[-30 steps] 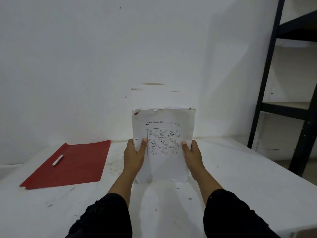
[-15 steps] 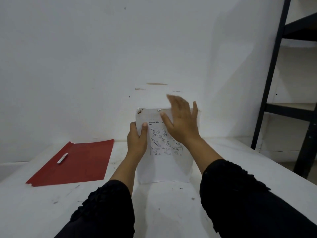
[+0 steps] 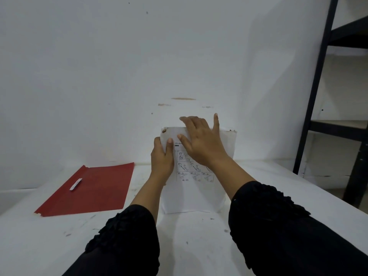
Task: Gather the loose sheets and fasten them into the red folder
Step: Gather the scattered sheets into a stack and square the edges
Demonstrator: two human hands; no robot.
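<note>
- While the stack of sheets (image 3: pixel 196 193) stands upright on its bottom edge on the white table (image 3: pixel 199 246), its top edge lies level under the right hand (image 3: pixel 201 142).
- Left hand (image 3: pixel 161 159) grips the stack's left edge, thumb on the front face and fingers behind.
- Right hand lies flat across the upper part of the stack, fingers straight and spread, fingertips past the top edge.
- Open table surface lies between the stack and the red folder (image 3: pixel 89 190), and more to the right of the stack as far as the table's right edge.
- Black shelving frame (image 3: pixel 314 86) stands beyond that right edge; the white wall (image 3: pixel 119 66) rises close behind the stack.
- Red folder lies flat at the left of the table, well apart from the stack, with a white fastener strip (image 3: pixel 75 184) on it near its left edge.
- Front sheet is white, with a printed grid of small line drawings and brown marks at its top corners.
</note>
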